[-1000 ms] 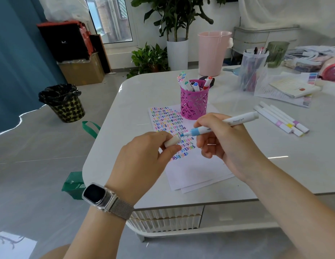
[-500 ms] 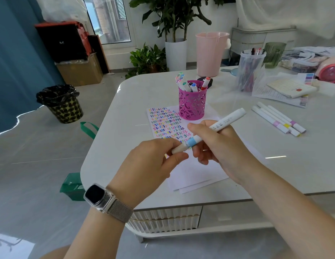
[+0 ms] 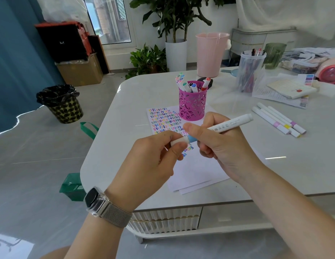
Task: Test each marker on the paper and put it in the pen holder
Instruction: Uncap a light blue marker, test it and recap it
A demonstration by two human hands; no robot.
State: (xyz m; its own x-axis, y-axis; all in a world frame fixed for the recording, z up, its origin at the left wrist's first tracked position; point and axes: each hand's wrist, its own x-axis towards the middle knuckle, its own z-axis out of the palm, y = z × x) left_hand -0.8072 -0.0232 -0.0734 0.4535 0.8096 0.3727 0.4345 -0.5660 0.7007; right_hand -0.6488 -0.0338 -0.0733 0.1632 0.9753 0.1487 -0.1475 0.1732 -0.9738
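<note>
My right hand [image 3: 224,146] grips the barrel of a white marker with a light blue band [image 3: 230,124], held above the paper [image 3: 196,171]. My left hand [image 3: 153,157] pinches the white cap [image 3: 178,141], which sits on the marker's near end. The paper lies on the table and carries rows of coloured squiggles in its upper half. The pink perforated pen holder [image 3: 192,105] stands on the paper's far edge with several markers in it. Three more white markers [image 3: 278,119] lie on the table to the right.
A clear tub of pens [image 3: 249,71], a notepad [image 3: 292,88], loose sheets and a green cup [image 3: 274,55] crowd the table's far right. A pink bin [image 3: 211,54] stands behind the table. On the floor at left are a black-lined bin [image 3: 61,103] and green bags [image 3: 73,187].
The cap, held slightly apart from the blue tip a second ago, is now pushed onto the marker. Both hands have drawn together and the marker tilted more upward to the right.
</note>
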